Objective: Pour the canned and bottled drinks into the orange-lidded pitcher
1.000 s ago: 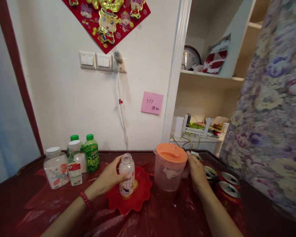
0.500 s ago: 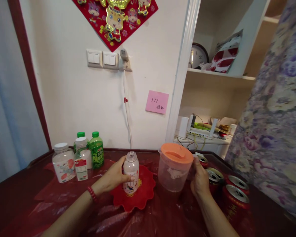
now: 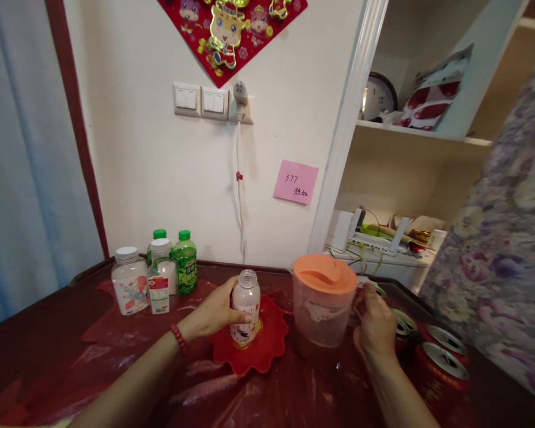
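My left hand (image 3: 211,312) is wrapped round a clear bottle (image 3: 246,306) with no cap on it and a printed label. The bottle stands upright over a red, scallop-edged plate (image 3: 271,345). To its right is a see-through pitcher (image 3: 314,324) with an orange lid (image 3: 310,270); a little reddish liquid seems to show low down, though it may be the table's colour. At the pitcher's right side, the fingers of my right hand (image 3: 377,327) are curled round its handle, which they partly hide.
Capped clear jars (image 3: 131,285) and green bottles (image 3: 185,267) stand at the back left. Several opened red cans (image 3: 443,371) crowd close to my right forearm. Wrinkled red plastic film (image 3: 196,386) covers the table. A wall cord (image 3: 239,208) hangs behind.
The view has turned a little to the left, so everything sits farther right. My right hand's fingers have closed more round the pitcher handle. My left hand keeps its hold on the bottle.
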The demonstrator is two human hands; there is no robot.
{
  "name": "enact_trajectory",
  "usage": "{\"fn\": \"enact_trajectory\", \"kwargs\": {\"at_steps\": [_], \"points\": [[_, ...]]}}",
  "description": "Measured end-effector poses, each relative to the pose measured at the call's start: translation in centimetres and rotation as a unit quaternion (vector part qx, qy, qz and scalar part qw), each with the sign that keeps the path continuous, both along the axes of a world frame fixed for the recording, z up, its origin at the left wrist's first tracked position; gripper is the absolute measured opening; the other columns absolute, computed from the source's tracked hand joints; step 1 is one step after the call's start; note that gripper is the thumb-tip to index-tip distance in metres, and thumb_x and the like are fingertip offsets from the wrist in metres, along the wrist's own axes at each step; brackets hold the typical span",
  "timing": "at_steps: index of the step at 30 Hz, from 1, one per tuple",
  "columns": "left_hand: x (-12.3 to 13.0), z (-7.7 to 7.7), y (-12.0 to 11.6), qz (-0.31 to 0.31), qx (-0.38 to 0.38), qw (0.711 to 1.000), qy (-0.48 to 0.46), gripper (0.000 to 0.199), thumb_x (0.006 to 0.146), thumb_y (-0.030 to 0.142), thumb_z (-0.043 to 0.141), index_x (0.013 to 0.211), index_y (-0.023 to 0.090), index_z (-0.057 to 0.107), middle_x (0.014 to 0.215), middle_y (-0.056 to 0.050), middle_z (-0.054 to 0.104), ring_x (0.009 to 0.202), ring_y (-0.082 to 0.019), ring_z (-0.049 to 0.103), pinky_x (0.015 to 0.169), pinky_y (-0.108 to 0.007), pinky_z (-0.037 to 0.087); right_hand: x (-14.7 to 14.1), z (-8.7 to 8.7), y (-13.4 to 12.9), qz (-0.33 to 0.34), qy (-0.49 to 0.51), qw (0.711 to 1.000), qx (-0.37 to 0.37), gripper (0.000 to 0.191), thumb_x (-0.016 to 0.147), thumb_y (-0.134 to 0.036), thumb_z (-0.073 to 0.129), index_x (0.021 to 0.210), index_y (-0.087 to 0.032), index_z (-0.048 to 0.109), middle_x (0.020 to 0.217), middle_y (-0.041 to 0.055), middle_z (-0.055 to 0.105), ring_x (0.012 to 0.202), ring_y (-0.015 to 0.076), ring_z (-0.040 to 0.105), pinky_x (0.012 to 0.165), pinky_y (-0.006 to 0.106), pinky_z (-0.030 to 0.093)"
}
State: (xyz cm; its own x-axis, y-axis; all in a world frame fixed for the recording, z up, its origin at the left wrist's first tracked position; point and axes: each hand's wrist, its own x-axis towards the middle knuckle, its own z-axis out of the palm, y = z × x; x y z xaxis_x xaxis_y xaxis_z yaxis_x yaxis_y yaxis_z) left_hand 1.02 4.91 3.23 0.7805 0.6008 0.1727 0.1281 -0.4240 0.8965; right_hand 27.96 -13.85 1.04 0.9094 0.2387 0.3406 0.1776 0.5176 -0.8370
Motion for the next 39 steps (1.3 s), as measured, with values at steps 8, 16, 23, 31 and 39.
{"fn": "enact_trajectory", "kwargs": {"at_steps": [8, 16, 23, 31, 39], "points": [[0.0, 0.3, -0.4, 0.0, 0.002, 1.0, -0.007, 0.076, 0.058, 0.025, 0.088, 0.127, 0.018, 0.057, 0.124, -0.011, 0.071, 0.113, -0.03, 0.067, 0.103, -0.044, 0.052, -1.2, 4.1, -2.0, -0.033, 0.023, 0.999, 0.017, 0.065, 0.067, -0.068, 0.085, 0.061, -0.019, 0.043, 0.052, -0.0093, 0.036, 0.047, 0.0065, 0.032, 0.042, 0.02, 0.029], [0.1, -0.6, -0.1, 0.001, -0.011, 1.0, -0.015, 0.068, 0.057, 0.028, 0.088, 0.117, 0.016, 0.058, 0.115, -0.01, 0.072, 0.108, -0.031, 0.068, 0.095, -0.043, 0.054, -2.5, 5.9, -3.1, -0.049, 0.003, 0.999, -0.019, 0.063, 0.064, -0.067, 0.087, 0.061, -0.019, 0.047, 0.055, -0.0081, 0.037, 0.05, 0.0064, 0.031, 0.042, 0.02, 0.026], [-0.3, 0.1, -0.6, -0.029, -0.026, 0.999, -0.033, 0.093, 0.053, 0.025, 0.092, 0.138, 0.019, 0.053, 0.135, -0.013, 0.066, 0.124, -0.032, 0.063, 0.11, -0.048, 0.047, -4.0, 6.7, -3.1, -0.049, -0.012, 0.997, -0.059, 0.063, 0.062, -0.069, 0.086, 0.058, -0.018, 0.05, 0.054, -0.005, 0.041, 0.05, 0.0078, 0.034, 0.041, 0.019, 0.027], [-2.9, 4.4, 0.9, 0.082, -0.032, 0.989, -0.122, 0.08, 0.066, 0.037, 0.085, 0.139, 0.019, 0.057, 0.144, -0.021, 0.059, 0.131, -0.035, 0.059, 0.103, -0.05, 0.053, -5.3, 7.2, -2.7, -0.035, -0.014, 0.996, -0.08, 0.064, 0.061, -0.072, 0.085, 0.063, -0.018, 0.05, 0.054, -0.0062, 0.041, 0.048, 0.0068, 0.034, 0.039, 0.017, 0.027], [-3.9, 4.8, 1.1, 0.073, -0.032, 0.992, -0.096, 0.06, 0.062, 0.032, 0.085, 0.117, 0.016, 0.07, 0.124, -0.016, 0.072, 0.117, -0.035, 0.067, 0.095, -0.049, 0.056, -5.1, 7.6, -1.1, -0.029, -0.069, 0.989, -0.128, 0.057, 0.069, -0.071, 0.08, 0.067, -0.02, 0.055, 0.049, -0.0056, 0.044, 0.042, 0.0101, 0.036, 0.034, 0.022, 0.028]]}}
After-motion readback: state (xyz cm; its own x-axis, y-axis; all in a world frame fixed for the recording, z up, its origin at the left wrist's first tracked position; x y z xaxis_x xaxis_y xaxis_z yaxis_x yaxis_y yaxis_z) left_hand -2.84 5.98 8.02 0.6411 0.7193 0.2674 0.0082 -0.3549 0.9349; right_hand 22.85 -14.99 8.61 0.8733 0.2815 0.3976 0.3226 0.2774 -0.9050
